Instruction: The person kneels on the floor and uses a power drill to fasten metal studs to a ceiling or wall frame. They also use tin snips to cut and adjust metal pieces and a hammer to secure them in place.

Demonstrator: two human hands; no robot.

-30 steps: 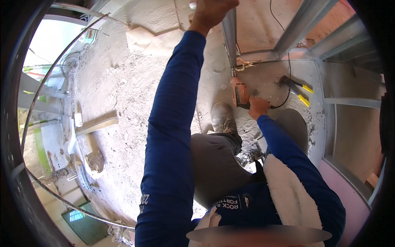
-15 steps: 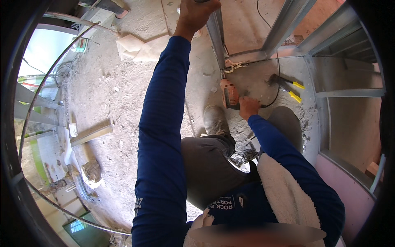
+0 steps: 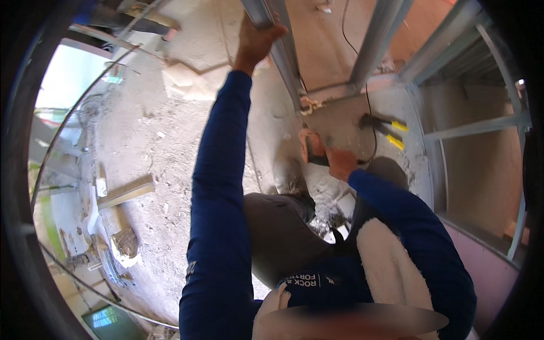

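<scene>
My left hand (image 3: 255, 44) is stretched far forward, its fingers wrapped round an upright metal stud (image 3: 281, 59). Low down by my right knee, my right hand (image 3: 341, 165) grips the handle of an orange and black power drill (image 3: 313, 145). The drill points away from me, its front end near the foot of the stud but blurred, so contact cannot be told. A locking clamp (image 3: 310, 105) sits at the stud's foot, by the floor track. To the right of the drill lie cutting snips (image 3: 384, 128) with yellow handles.
More metal studs (image 3: 381, 42) stand ahead and to the right. A dark cord (image 3: 371, 122) runs past the snips. Paper-like sheets (image 3: 195, 82) and a wood offcut (image 3: 126, 192) lie on the rough concrete floor. Another person's leg (image 3: 133, 21) shows at the far left.
The whole view has shifted a little. My left hand has come lower in the picture, with more of the stud showing. The drill has tilted, and its front looks farther from the stud's foot.
</scene>
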